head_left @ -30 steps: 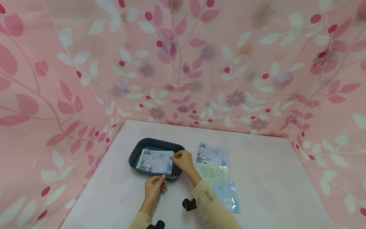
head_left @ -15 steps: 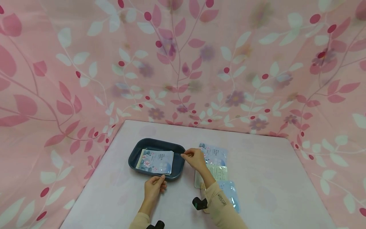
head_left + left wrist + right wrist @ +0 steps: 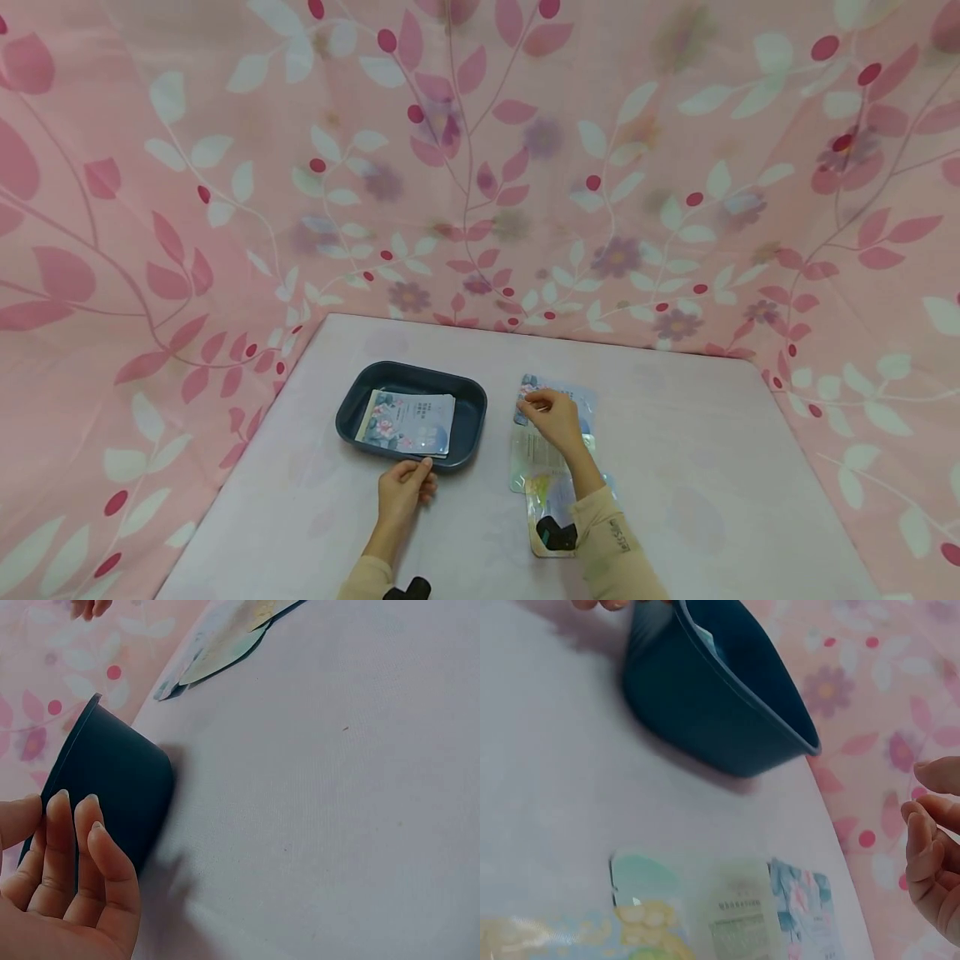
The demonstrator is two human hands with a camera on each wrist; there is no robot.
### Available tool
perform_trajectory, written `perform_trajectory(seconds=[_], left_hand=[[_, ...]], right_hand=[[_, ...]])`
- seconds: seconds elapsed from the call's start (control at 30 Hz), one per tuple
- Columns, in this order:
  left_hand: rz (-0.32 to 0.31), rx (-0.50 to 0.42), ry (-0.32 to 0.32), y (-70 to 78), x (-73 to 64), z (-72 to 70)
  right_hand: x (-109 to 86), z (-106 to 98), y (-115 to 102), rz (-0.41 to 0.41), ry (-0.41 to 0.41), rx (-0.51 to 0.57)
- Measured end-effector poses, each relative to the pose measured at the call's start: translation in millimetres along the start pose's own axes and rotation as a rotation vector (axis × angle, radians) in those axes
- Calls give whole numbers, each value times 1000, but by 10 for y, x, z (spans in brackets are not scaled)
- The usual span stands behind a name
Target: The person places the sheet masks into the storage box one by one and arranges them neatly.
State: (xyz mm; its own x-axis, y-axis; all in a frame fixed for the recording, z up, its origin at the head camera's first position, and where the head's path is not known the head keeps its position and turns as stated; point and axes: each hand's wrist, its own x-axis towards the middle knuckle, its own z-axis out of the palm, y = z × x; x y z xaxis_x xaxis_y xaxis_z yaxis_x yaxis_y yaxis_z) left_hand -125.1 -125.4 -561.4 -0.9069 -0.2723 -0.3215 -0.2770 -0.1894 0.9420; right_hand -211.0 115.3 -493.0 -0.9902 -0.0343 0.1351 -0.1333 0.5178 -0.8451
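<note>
A dark blue tray (image 3: 471, 417) stands at the left of the table. Inside it lies a stack of flat sachets (image 3: 412, 423), the top one blue with a pink floral print. My left hand (image 3: 405, 492) pinches the tray's near rim between thumb and fingers; its other fingers curl beside the outer wall (image 3: 120, 761). Over on the right, my right hand (image 3: 557, 419) hovers above a column of sachets, holding nothing. Its fingers are loosely bent, the thumb apart from them in the right wrist view. Below it are a blue floral sachet (image 3: 583, 400), a green sachet (image 3: 525, 454) and a yellow-and-blue sachet (image 3: 542, 508).
A white cloth covers the table (image 3: 690, 467). Pink floral fabric (image 3: 480, 167) hangs behind and along both sides. Black wrist cameras sit on both forearms, the right one (image 3: 557, 533) over the nearest sachet.
My right hand has left the sachet stack in the tray and moved right, over the column of sachets. The left hand keeps its place at the tray's rim.
</note>
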Motion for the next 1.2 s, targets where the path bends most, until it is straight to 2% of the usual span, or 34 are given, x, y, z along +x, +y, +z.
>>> perform_trajectory(seconds=[0.27, 0.73, 1.2], left_hand=[[1, -2, -6, -5, 10, 7], [8, 4, -4, 1, 14, -10], [8, 4, -3, -15, 13, -6]], right_hand=[[37, -218, 213, 69, 64, -52], [-95, -505, 671, 251, 136, -93], [-43, -419, 1014, 379, 166, -109]])
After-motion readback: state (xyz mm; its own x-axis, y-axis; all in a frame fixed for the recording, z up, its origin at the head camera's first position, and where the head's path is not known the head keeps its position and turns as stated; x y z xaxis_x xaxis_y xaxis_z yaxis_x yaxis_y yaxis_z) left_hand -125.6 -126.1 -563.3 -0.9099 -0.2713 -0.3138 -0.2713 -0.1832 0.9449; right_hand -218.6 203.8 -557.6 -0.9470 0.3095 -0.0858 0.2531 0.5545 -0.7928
